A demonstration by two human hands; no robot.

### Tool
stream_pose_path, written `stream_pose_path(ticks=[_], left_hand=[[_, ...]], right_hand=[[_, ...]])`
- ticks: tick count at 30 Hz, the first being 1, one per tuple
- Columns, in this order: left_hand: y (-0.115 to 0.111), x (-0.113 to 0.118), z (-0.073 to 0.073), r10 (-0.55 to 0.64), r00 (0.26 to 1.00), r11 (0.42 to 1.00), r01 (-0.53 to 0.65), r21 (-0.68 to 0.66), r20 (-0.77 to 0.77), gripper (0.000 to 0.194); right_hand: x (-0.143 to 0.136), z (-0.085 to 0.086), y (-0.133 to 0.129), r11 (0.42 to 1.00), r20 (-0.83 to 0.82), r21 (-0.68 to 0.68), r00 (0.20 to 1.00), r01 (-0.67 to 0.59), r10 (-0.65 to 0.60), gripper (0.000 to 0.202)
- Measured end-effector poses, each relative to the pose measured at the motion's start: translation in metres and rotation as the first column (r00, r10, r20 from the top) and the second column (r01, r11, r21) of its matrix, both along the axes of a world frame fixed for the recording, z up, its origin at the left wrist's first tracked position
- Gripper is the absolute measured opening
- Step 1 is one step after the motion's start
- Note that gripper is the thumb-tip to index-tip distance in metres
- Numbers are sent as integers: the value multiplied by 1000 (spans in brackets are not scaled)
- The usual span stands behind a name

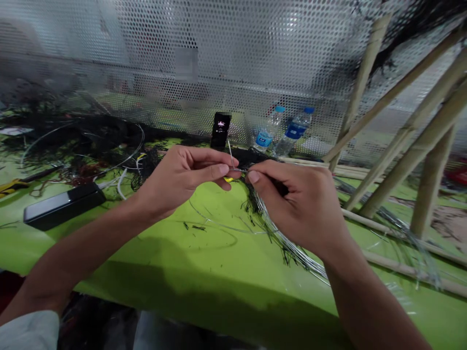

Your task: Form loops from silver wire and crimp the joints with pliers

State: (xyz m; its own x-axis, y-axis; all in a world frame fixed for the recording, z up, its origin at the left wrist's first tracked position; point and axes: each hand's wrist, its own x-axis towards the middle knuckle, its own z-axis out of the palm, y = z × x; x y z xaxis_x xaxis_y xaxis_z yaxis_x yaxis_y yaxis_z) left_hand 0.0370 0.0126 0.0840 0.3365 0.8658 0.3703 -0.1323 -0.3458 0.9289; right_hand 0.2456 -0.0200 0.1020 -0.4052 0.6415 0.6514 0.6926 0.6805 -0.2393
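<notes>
Above the green table [215, 272], my left hand [182, 175] is closed in a pinch on a thin metal wire [231, 154], one end of which sticks up past the fingertips. My right hand [295, 199] pinches the same piece of wire between thumb and forefinger, a short way to the right. Between the two pinches the wire runs about level. Under my right hand lies a coil of silvery wire [302, 260], with black scraps tangled along it. Something small and yellow [228, 179] shows just below my left fingertips; its kind is hidden.
Behind my hands stand a phone [220, 129] and two water bottles [267, 130]. Bamboo poles [412, 141] lean at the right. At left lie a black box-shaped adapter [65, 204], yellow-handled pliers [14, 186] and a black tangled heap [91, 138]. A perforated metal screen [233, 53] closes the back.
</notes>
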Motion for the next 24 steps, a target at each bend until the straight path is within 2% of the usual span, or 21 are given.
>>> stream_pose_path(ticks=[2,4,6,7,8,9,11,12,13,15,18,20,21,22,23,24], left_hand=[[1,1,-3,103,993,980,-93,178,-52,9],[5,-1,-6,225,969,891,-161,424,-106,13],[11,-5,-6,315,937,737,-142,661,-150,17],[13,-8,-5,324,930,684,-102,723,-175,17],[16,-11,-3,302,930,687,-59,724,-211,16],[18,-14,0,231,943,752,-17,659,-240,14],[20,-18,6,-4,959,920,115,376,-285,13],[20,-19,9,-133,947,956,200,213,-292,17],[21,-19,12,-241,924,959,274,73,-296,23],[21,-18,14,-360,884,932,352,-81,-298,33],[22,-16,12,-393,874,920,374,-118,-286,34],[21,-15,10,-332,878,938,345,-26,-344,29],[20,-16,9,-242,885,949,302,94,-399,26],[19,-16,9,-103,883,931,248,267,-458,23],[18,-17,9,77,864,858,197,475,-498,20],[16,-18,10,274,821,719,172,674,-501,18]], right_hand=[[0,0,-1,1000,-9,-7,1000,11,-11,22],[0,0,0,1000,-9,-8,1000,22,-22,22],[1,-2,2,999,3,16,999,34,-34,22],[1,-3,3,999,17,36,999,27,-27,22],[2,-4,4,998,33,58,999,13,-15,21],[2,-4,5,997,48,78,999,-3,-1,21],[2,-6,7,994,79,100,996,-40,32,21],[3,-6,7,993,95,102,994,-56,47,21],[3,-5,6,993,110,100,992,-69,58,20],[3,-4,4,991,138,96,987,-93,79,20],[2,-1,-1,991,149,88,985,-100,86,21],[1,0,-3,993,146,70,986,-94,83,22],[0,0,-4,994,143,60,987,-87,78,23],[-1,0,-4,996,141,49,987,-78,70,24],[-1,-1,-3,997,139,38,988,-70,64,25],[-2,-1,-3,997,137,27,989,-66,61,27]])
